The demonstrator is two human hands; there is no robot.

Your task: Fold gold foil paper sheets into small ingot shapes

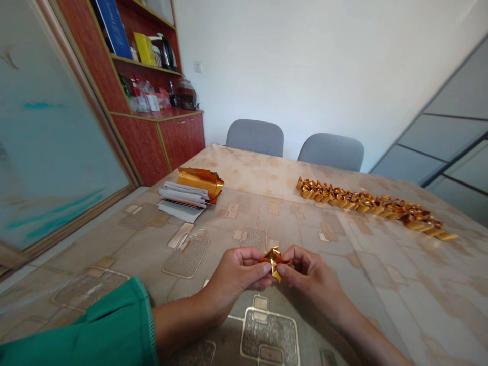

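Observation:
A small folded piece of gold foil paper (273,257) is pinched between both hands above the near part of the table. My left hand (242,269) grips its left side with the thumb in front and the fingers behind. On its right side my right hand (305,269) is closed, thumb and forefinger pressed on the foil. At the back left lies a stack of gold and white foil sheets (198,179), some showing their white sides. Several folded gold foil pieces (354,201) stand in long rows at the right.
A patterned cloth covers the table (244,213). Two grey chairs, a left one (254,136) and a right one (331,151), stand at its far side. A red-brown cabinet (183,137) with bottles and a kettle is at the back left, near a sliding glass door (49,127).

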